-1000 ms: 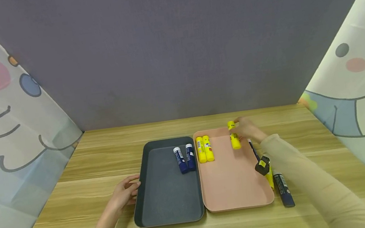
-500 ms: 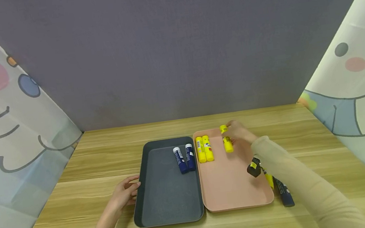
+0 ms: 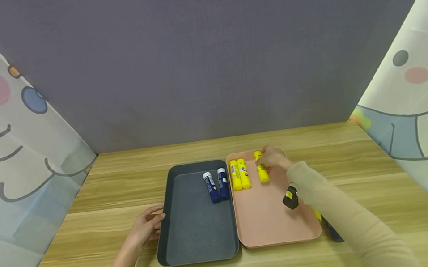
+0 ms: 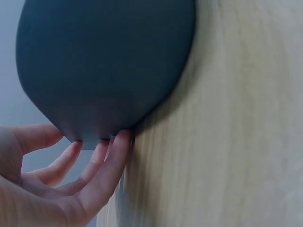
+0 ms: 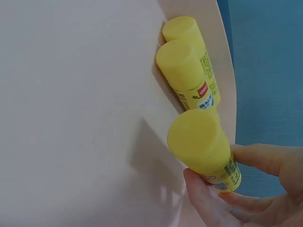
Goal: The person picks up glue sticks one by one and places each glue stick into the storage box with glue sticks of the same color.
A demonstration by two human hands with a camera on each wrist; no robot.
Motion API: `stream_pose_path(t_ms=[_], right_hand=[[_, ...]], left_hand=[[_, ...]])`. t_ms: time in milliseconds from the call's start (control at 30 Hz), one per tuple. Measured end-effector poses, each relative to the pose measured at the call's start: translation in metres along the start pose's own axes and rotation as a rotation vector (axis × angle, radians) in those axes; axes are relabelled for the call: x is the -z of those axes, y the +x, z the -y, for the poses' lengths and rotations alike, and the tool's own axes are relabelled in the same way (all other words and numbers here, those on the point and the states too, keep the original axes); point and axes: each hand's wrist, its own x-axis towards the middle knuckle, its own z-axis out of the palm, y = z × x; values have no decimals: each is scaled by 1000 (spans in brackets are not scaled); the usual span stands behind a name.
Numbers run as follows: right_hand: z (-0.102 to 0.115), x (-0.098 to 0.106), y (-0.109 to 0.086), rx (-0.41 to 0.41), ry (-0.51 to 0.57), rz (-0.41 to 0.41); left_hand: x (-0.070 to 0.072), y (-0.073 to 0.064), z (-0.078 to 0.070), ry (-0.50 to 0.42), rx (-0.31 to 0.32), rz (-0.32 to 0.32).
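My right hand pinches a yellow glue stick over the far part of the pink tray. In the right wrist view this glue stick is tilted, held between thumb and fingers, its shadow on the tray floor. Two yellow glue sticks lie side by side along the tray's left wall. My left hand touches the left wall of the dark grey tray; in the left wrist view its fingertips rest against the outside. Two navy glue sticks with white caps lie inside the grey tray.
Right of the pink tray, partly hidden under my right forearm, lie a yellow glue stick and a navy one. Both trays stand side by side on the wooden table, with a grey panel behind.
My right hand has moved left over the pink tray with the yellow glue stick, toward the two lying there. My left hand and both trays have stayed in place.
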Motion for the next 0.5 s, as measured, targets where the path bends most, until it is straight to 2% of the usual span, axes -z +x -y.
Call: stream_pose_path(t_ms=[500], right_hand=[[4,-10,-1,-7,-278,1]], left_hand=[[1,0,0,8,5,3]])
